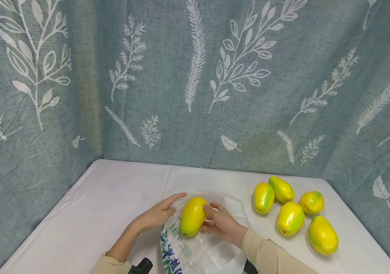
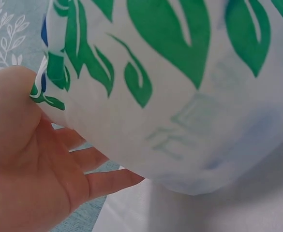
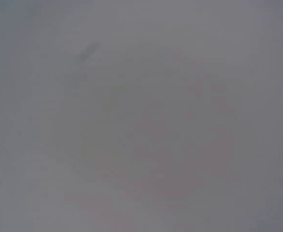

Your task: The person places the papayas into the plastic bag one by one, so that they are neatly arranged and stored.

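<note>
A white plastic bag [image 1: 195,253] with green leaf print and blue lettering lies at the front of the table, its mouth toward the far side. My left hand [image 1: 158,214] holds the bag's left edge, index finger stretched out along the rim. In the left wrist view the thumb of that hand [image 2: 39,159] meets the bag's edge [image 2: 59,92], and the other fingers reach along the outside. A yellow mango [image 1: 193,216] is upright over the bag's mouth. My right hand [image 1: 223,223] grips it from the right with curled fingers.
Several yellow-green mangoes [image 1: 290,219] lie loosely grouped on the right of the white-covered table [image 1: 113,190]. A blue-green curtain with white leaf patterns [image 1: 167,76] hangs around the back and sides. Only a blurred pale surface fills the right wrist view.
</note>
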Available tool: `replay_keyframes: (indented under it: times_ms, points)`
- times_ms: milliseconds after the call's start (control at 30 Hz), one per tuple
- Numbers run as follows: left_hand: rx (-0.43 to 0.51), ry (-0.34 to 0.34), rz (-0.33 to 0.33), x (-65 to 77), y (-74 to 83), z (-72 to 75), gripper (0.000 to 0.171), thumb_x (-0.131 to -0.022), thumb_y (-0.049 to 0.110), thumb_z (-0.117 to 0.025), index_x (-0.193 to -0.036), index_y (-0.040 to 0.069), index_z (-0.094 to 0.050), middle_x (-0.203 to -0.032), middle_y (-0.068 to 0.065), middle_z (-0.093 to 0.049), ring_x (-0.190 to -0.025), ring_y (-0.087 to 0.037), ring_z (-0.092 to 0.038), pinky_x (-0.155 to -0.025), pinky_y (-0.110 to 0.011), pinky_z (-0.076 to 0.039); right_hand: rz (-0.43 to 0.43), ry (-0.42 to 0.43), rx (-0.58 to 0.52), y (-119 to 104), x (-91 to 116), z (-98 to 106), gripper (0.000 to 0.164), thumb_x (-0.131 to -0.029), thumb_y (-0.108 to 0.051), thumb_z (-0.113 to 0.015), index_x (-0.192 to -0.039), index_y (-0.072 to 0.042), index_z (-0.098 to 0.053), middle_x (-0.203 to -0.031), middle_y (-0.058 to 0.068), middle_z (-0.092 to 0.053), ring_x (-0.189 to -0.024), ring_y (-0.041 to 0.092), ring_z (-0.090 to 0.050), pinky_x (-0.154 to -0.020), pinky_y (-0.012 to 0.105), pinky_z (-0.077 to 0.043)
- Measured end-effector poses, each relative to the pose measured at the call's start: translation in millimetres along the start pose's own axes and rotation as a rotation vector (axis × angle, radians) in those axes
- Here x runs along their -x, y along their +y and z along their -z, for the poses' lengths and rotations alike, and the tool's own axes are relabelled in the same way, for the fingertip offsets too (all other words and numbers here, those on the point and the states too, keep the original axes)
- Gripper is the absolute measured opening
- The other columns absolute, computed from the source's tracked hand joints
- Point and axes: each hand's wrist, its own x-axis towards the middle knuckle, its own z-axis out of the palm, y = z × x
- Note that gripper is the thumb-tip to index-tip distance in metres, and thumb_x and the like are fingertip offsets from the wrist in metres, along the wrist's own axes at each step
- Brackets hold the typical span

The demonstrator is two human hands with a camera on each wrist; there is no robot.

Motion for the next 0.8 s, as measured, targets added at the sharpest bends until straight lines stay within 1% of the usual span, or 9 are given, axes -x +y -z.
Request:
replay_keyframes:
  times_ms: [100, 167, 267, 367, 467, 600, 700, 800]
  points:
    - [0.006, -0.01, 0.0, -0.4, 0.0, 0.5, 0.05, -0.1, 0.004, -0.035, -0.149, 0.011, -0.031, -0.151, -0.02, -0.027, -0.138, -0.04, -0.022, -0.108, -0.06, -0.018, -0.003, -0.015, -0.008, 1.2, -0.2, -0.5, 0.07, -0.099, -0.028, -0.052, -0.145, 0.007, -0.013, -0.118, 0.03, -0.046, -0.09, 0.022, -0.061, -0.078, 0.03, -0.054]
    - [0.014, -0.018, -0.003, -0.1, -0.1, 0.8, 0.05, -0.1, 0.004, -0.034, -0.15, 0.011, -0.03, -0.151, -0.02, -0.027, -0.138, -0.04, -0.022, -0.107, -0.061, -0.019, -0.014, -0.024, -0.004, 1.3, -0.7, -1.2, 0.071, -0.098, -0.03, -0.054, -0.145, 0.007, -0.015, -0.115, 0.027, -0.052, -0.089, 0.022, -0.062, -0.078, 0.03, -0.055]
    - [0.015, -0.02, -0.009, -0.3, -1.1, 0.9, 0.05, -0.101, 0.004, -0.033, -0.15, 0.012, -0.03, -0.151, -0.02, -0.026, -0.138, -0.04, -0.022, -0.107, -0.061, -0.02, -0.032, -0.034, 0.005, 0.9, -1.9, -2.8, 0.077, -0.095, -0.031, -0.059, -0.145, 0.006, -0.015, -0.115, 0.026, -0.054, -0.09, 0.023, -0.063, -0.079, 0.033, -0.054]
    - [0.013, -0.022, -0.012, -0.9, -1.6, 0.5, 0.05, -0.101, 0.004, -0.033, -0.15, 0.012, -0.03, -0.152, -0.02, -0.027, -0.138, -0.04, -0.022, -0.107, -0.062, -0.019, -0.038, -0.031, 0.007, 1.1, -3.3, -4.0, 0.08, -0.093, -0.03, -0.063, -0.146, 0.006, -0.015, -0.118, 0.027, -0.054, -0.092, 0.025, -0.063, -0.081, 0.035, -0.054]
    - [0.006, -0.023, -0.018, -1.5, -2.0, 0.3, 0.05, -0.101, 0.004, -0.033, -0.15, 0.012, -0.03, -0.151, -0.02, -0.027, -0.138, -0.04, -0.021, -0.107, -0.062, -0.018, -0.03, -0.017, -0.004, 2.7, -4.9, -4.5, 0.078, -0.093, -0.028, -0.063, -0.145, 0.006, -0.016, -0.119, 0.027, -0.054, -0.091, 0.024, -0.063, -0.081, 0.036, -0.054]
    - [-0.003, -0.02, -0.027, -1.8, -2.4, -0.1, 0.049, -0.101, 0.004, -0.033, -0.15, 0.012, -0.031, -0.151, -0.02, -0.027, -0.138, -0.041, -0.02, -0.107, -0.063, -0.017, -0.006, -0.011, -0.018, 5.2, -5.3, -4.9, 0.073, -0.095, -0.027, -0.061, -0.145, 0.005, -0.018, -0.119, 0.028, -0.053, -0.092, 0.024, -0.064, -0.082, 0.036, -0.054]
    - [0.001, -0.02, -0.029, -1.9, -2.3, -0.9, 0.049, -0.101, 0.004, -0.033, -0.15, 0.011, -0.031, -0.151, -0.02, -0.027, -0.138, -0.041, -0.021, -0.107, -0.062, -0.019, 0.0, -0.018, -0.039, 6.0, -4.7, -5.0, 0.073, -0.095, -0.028, -0.06, -0.145, 0.005, -0.018, -0.12, 0.029, -0.052, -0.095, 0.027, -0.064, -0.082, 0.037, -0.054]
    - [0.004, -0.02, -0.033, -1.6, -1.3, -1.6, 0.049, -0.101, 0.004, -0.033, -0.15, 0.012, -0.031, -0.151, -0.02, -0.027, -0.137, -0.041, -0.022, -0.106, -0.062, -0.02, -0.009, -0.024, -0.064, 5.8, -4.7, -5.3, 0.075, -0.094, -0.028, -0.062, -0.146, 0.002, -0.017, -0.121, 0.029, -0.052, -0.097, 0.03, -0.063, -0.082, 0.039, -0.054]
